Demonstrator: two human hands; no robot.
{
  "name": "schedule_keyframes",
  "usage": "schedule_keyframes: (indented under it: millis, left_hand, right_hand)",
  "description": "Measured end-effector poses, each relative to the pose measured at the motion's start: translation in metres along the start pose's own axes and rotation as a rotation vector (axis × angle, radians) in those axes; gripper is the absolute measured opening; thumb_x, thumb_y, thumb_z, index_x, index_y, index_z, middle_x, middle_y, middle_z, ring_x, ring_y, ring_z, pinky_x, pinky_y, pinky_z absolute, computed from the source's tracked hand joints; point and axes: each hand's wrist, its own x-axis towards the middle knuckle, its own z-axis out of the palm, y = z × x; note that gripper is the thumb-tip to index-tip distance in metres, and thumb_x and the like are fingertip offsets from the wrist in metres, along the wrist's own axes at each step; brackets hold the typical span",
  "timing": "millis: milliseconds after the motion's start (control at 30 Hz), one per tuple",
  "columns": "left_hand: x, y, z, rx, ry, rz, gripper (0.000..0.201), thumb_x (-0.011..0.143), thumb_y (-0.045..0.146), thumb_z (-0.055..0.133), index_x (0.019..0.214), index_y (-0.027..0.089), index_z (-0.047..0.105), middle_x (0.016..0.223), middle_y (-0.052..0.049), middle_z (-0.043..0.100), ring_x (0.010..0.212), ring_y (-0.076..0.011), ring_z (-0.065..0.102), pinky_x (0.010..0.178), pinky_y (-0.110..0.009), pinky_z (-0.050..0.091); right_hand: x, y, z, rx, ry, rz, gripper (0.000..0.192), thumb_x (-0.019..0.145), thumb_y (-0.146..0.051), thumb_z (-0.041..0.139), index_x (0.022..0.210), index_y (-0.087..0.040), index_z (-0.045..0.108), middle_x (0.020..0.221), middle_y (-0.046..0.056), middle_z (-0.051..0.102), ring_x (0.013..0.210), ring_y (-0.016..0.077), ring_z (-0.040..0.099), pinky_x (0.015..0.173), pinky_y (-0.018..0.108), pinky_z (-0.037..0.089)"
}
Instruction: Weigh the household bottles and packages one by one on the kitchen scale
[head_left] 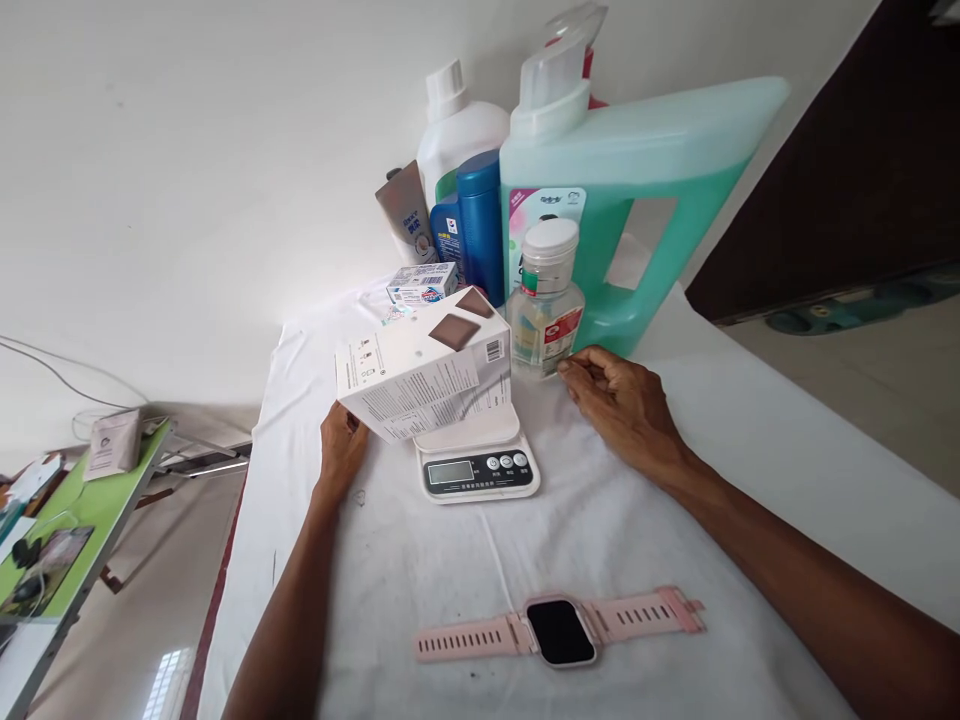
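A white printed box (431, 375) rests tilted on the plate of a white kitchen scale (478, 475) with a dark button panel; its display shows no digits I can read. My left hand (343, 437) lies curled at the box's lower left corner, its fingertips partly hidden behind the box. On the cloth to the right of the scale, my right hand (621, 400) has its fingers curled and pressed together. They are close to the base of a clear jar with a white lid (545, 300), and nothing shows in them. Whether they touch the jar I cannot tell.
A smartwatch with a pink strap (561, 632) lies at the front of the white cloth (420, 560). Behind stand a large green-liquid jug (645, 160), a blue bottle (480, 225), a white bottle (457, 125), a brown tube (407, 212) and a small carton (422, 284).
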Motion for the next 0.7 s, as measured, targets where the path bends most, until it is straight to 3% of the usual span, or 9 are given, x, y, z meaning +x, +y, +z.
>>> schedule_keyframes:
  millis: [133,233,300,367,467,567,700]
  left_hand:
    - [0.0,0.013,-0.013,-0.407,0.032,-0.028,0.059,0.096,0.07,0.044,0.102,0.018,0.071,0.096,-0.01,0.073,0.088,-0.0238,0.067,0.075,-0.035,0.054]
    - [-0.002,0.039,-0.031,-0.624,-0.007,0.084,0.082,0.092,0.086,0.033,0.132,0.022,0.065,0.125,-0.014,0.07,0.116,-0.0295,0.067,0.091,-0.041,0.055]
    - [-0.004,0.063,-0.041,-0.575,-0.087,0.206,0.086,0.089,0.087,0.042,0.145,0.024,0.057,0.142,-0.015,0.062,0.134,-0.0329,0.058,0.103,-0.045,0.052]
    - [-0.006,0.085,-0.047,-0.422,-0.151,0.278,0.087,0.082,0.079,0.066,0.149,0.025,0.052,0.152,-0.015,0.055,0.143,-0.0358,0.051,0.11,-0.048,0.048]
    - [-0.005,0.106,-0.049,-0.218,-0.131,0.233,0.085,0.071,0.057,0.089,0.141,0.023,0.057,0.145,-0.014,0.061,0.135,-0.0365,0.057,0.107,-0.049,0.05]
    - [-0.005,0.111,-0.047,-0.222,-0.072,0.142,0.078,0.068,0.051,0.091,0.132,0.02,0.061,0.13,-0.013,0.069,0.119,-0.0346,0.067,0.094,-0.045,0.058]
    - [-0.017,0.114,-0.05,-0.262,-0.012,0.108,0.075,0.069,0.048,0.091,0.132,0.02,0.06,0.125,-0.011,0.071,0.115,-0.0334,0.069,0.089,-0.041,0.059]
  right_hand:
    - [0.0,0.0,-0.001,0.004,0.005,-0.006,0.029,0.089,-0.05,0.055,0.073,-0.025,0.054,0.062,0.0,0.054,0.055,0.0165,0.047,0.054,0.03,0.036]
    - [0.001,0.001,0.0,0.021,0.0,-0.016,0.028,0.088,-0.049,0.054,0.074,-0.025,0.055,0.061,0.0,0.055,0.055,0.0168,0.048,0.054,0.03,0.036]
    - [0.002,0.002,0.001,0.027,0.006,-0.029,0.028,0.088,-0.049,0.054,0.075,-0.025,0.056,0.06,0.0,0.055,0.055,0.017,0.049,0.055,0.03,0.036]
    - [0.002,0.002,0.001,0.035,0.015,-0.049,0.028,0.088,-0.049,0.054,0.075,-0.024,0.056,0.06,0.0,0.055,0.056,0.0169,0.049,0.056,0.03,0.036]
    - [0.001,0.001,0.001,0.056,0.022,-0.073,0.028,0.088,-0.047,0.054,0.073,-0.024,0.055,0.06,0.0,0.055,0.057,0.0164,0.048,0.057,0.029,0.036]
    - [-0.001,-0.003,-0.004,0.082,0.032,-0.09,0.03,0.089,-0.048,0.054,0.07,-0.024,0.052,0.059,-0.001,0.054,0.056,0.0157,0.047,0.057,0.029,0.036]
    - [0.003,-0.006,-0.016,0.117,0.107,-0.085,0.031,0.091,-0.05,0.053,0.073,-0.025,0.052,0.06,-0.002,0.053,0.055,0.0154,0.047,0.056,0.029,0.037]
